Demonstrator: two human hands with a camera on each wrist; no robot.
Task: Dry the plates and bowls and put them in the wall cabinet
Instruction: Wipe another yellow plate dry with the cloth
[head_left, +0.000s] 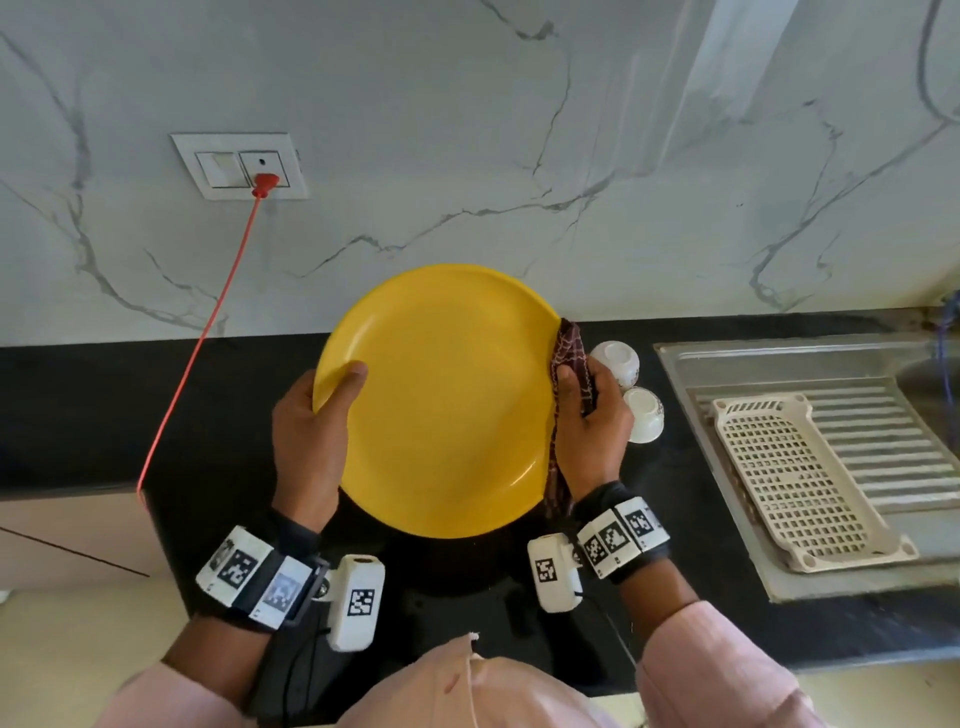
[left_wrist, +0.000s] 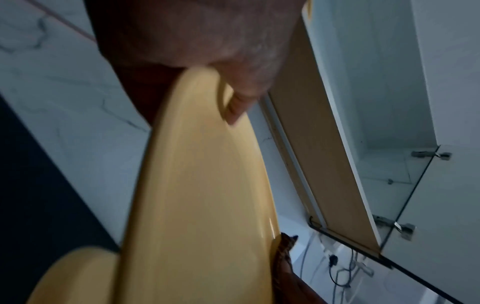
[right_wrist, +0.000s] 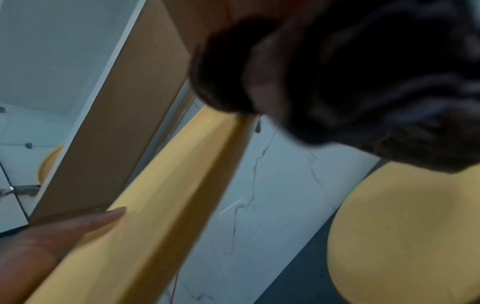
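A large yellow plate (head_left: 447, 400) is held face up above the black counter (head_left: 104, 405). My left hand (head_left: 322, 405) grips its left rim, thumb (left_wrist: 244, 98) lying on the plate's face (left_wrist: 197, 185). My right hand (head_left: 582, 410) pinches a dark red patterned cloth (head_left: 569, 353) round the right rim; the cloth (left_wrist: 285, 244) hangs down along the edge. Two small white bowls (head_left: 615, 361) (head_left: 644, 415) lie upside down on the counter just right of that hand. In the right wrist view the plate's rim (right_wrist: 182, 185) runs under dark fingers (right_wrist: 285, 72).
A cream slotted basket (head_left: 789, 478) rests on the steel drainboard (head_left: 779, 358) at the right. A red cable (head_left: 208, 327) runs from the wall socket (head_left: 241, 166) down to the counter's left edge. The wall cabinet's door (left_wrist: 324, 154) stands open overhead, a yellow plate (right_wrist: 50, 162) inside.
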